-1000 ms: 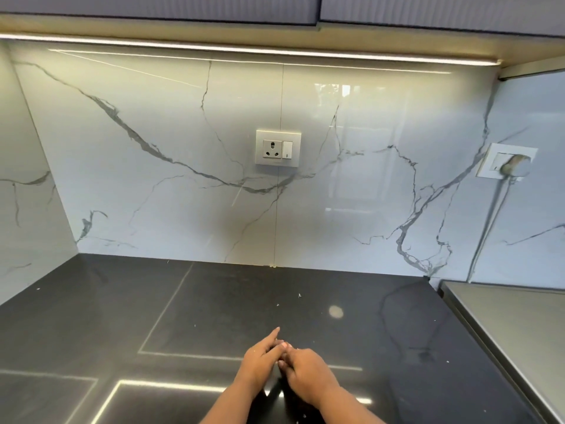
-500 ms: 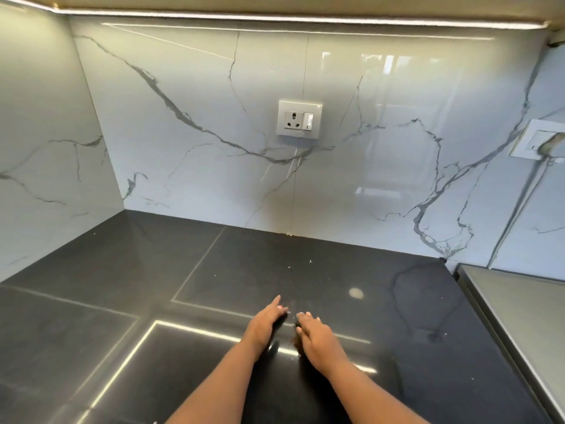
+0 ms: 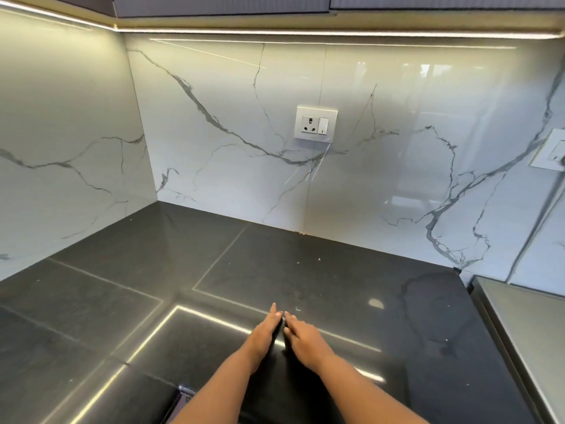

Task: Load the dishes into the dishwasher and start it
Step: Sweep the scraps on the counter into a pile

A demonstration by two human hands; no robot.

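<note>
Hands come first, close to the near edge of the bench (image 3: 305, 270). The left hand (image 3: 263, 335) and the right hand (image 3: 305, 336) lie side by side, almost touching at the tips. The fingers (image 3: 273, 315) on both are straight and flat, and they hold nothing. I cannot tell if they press on the dark bench top or float just over it.

No dishes and no dishwasher show anywhere, so where they are I cannot say. I think the loading has not begun. The next move likely calls for looking down or turning away from this corner to find the dishes and the machine door.

Farther back, the dark bench runs to its far left corner, where two white stone walls meet. A wall plug (image 3: 316, 123) sits on the back wall. A grey metal top (image 3: 526, 332) lies along the right edge.
</note>
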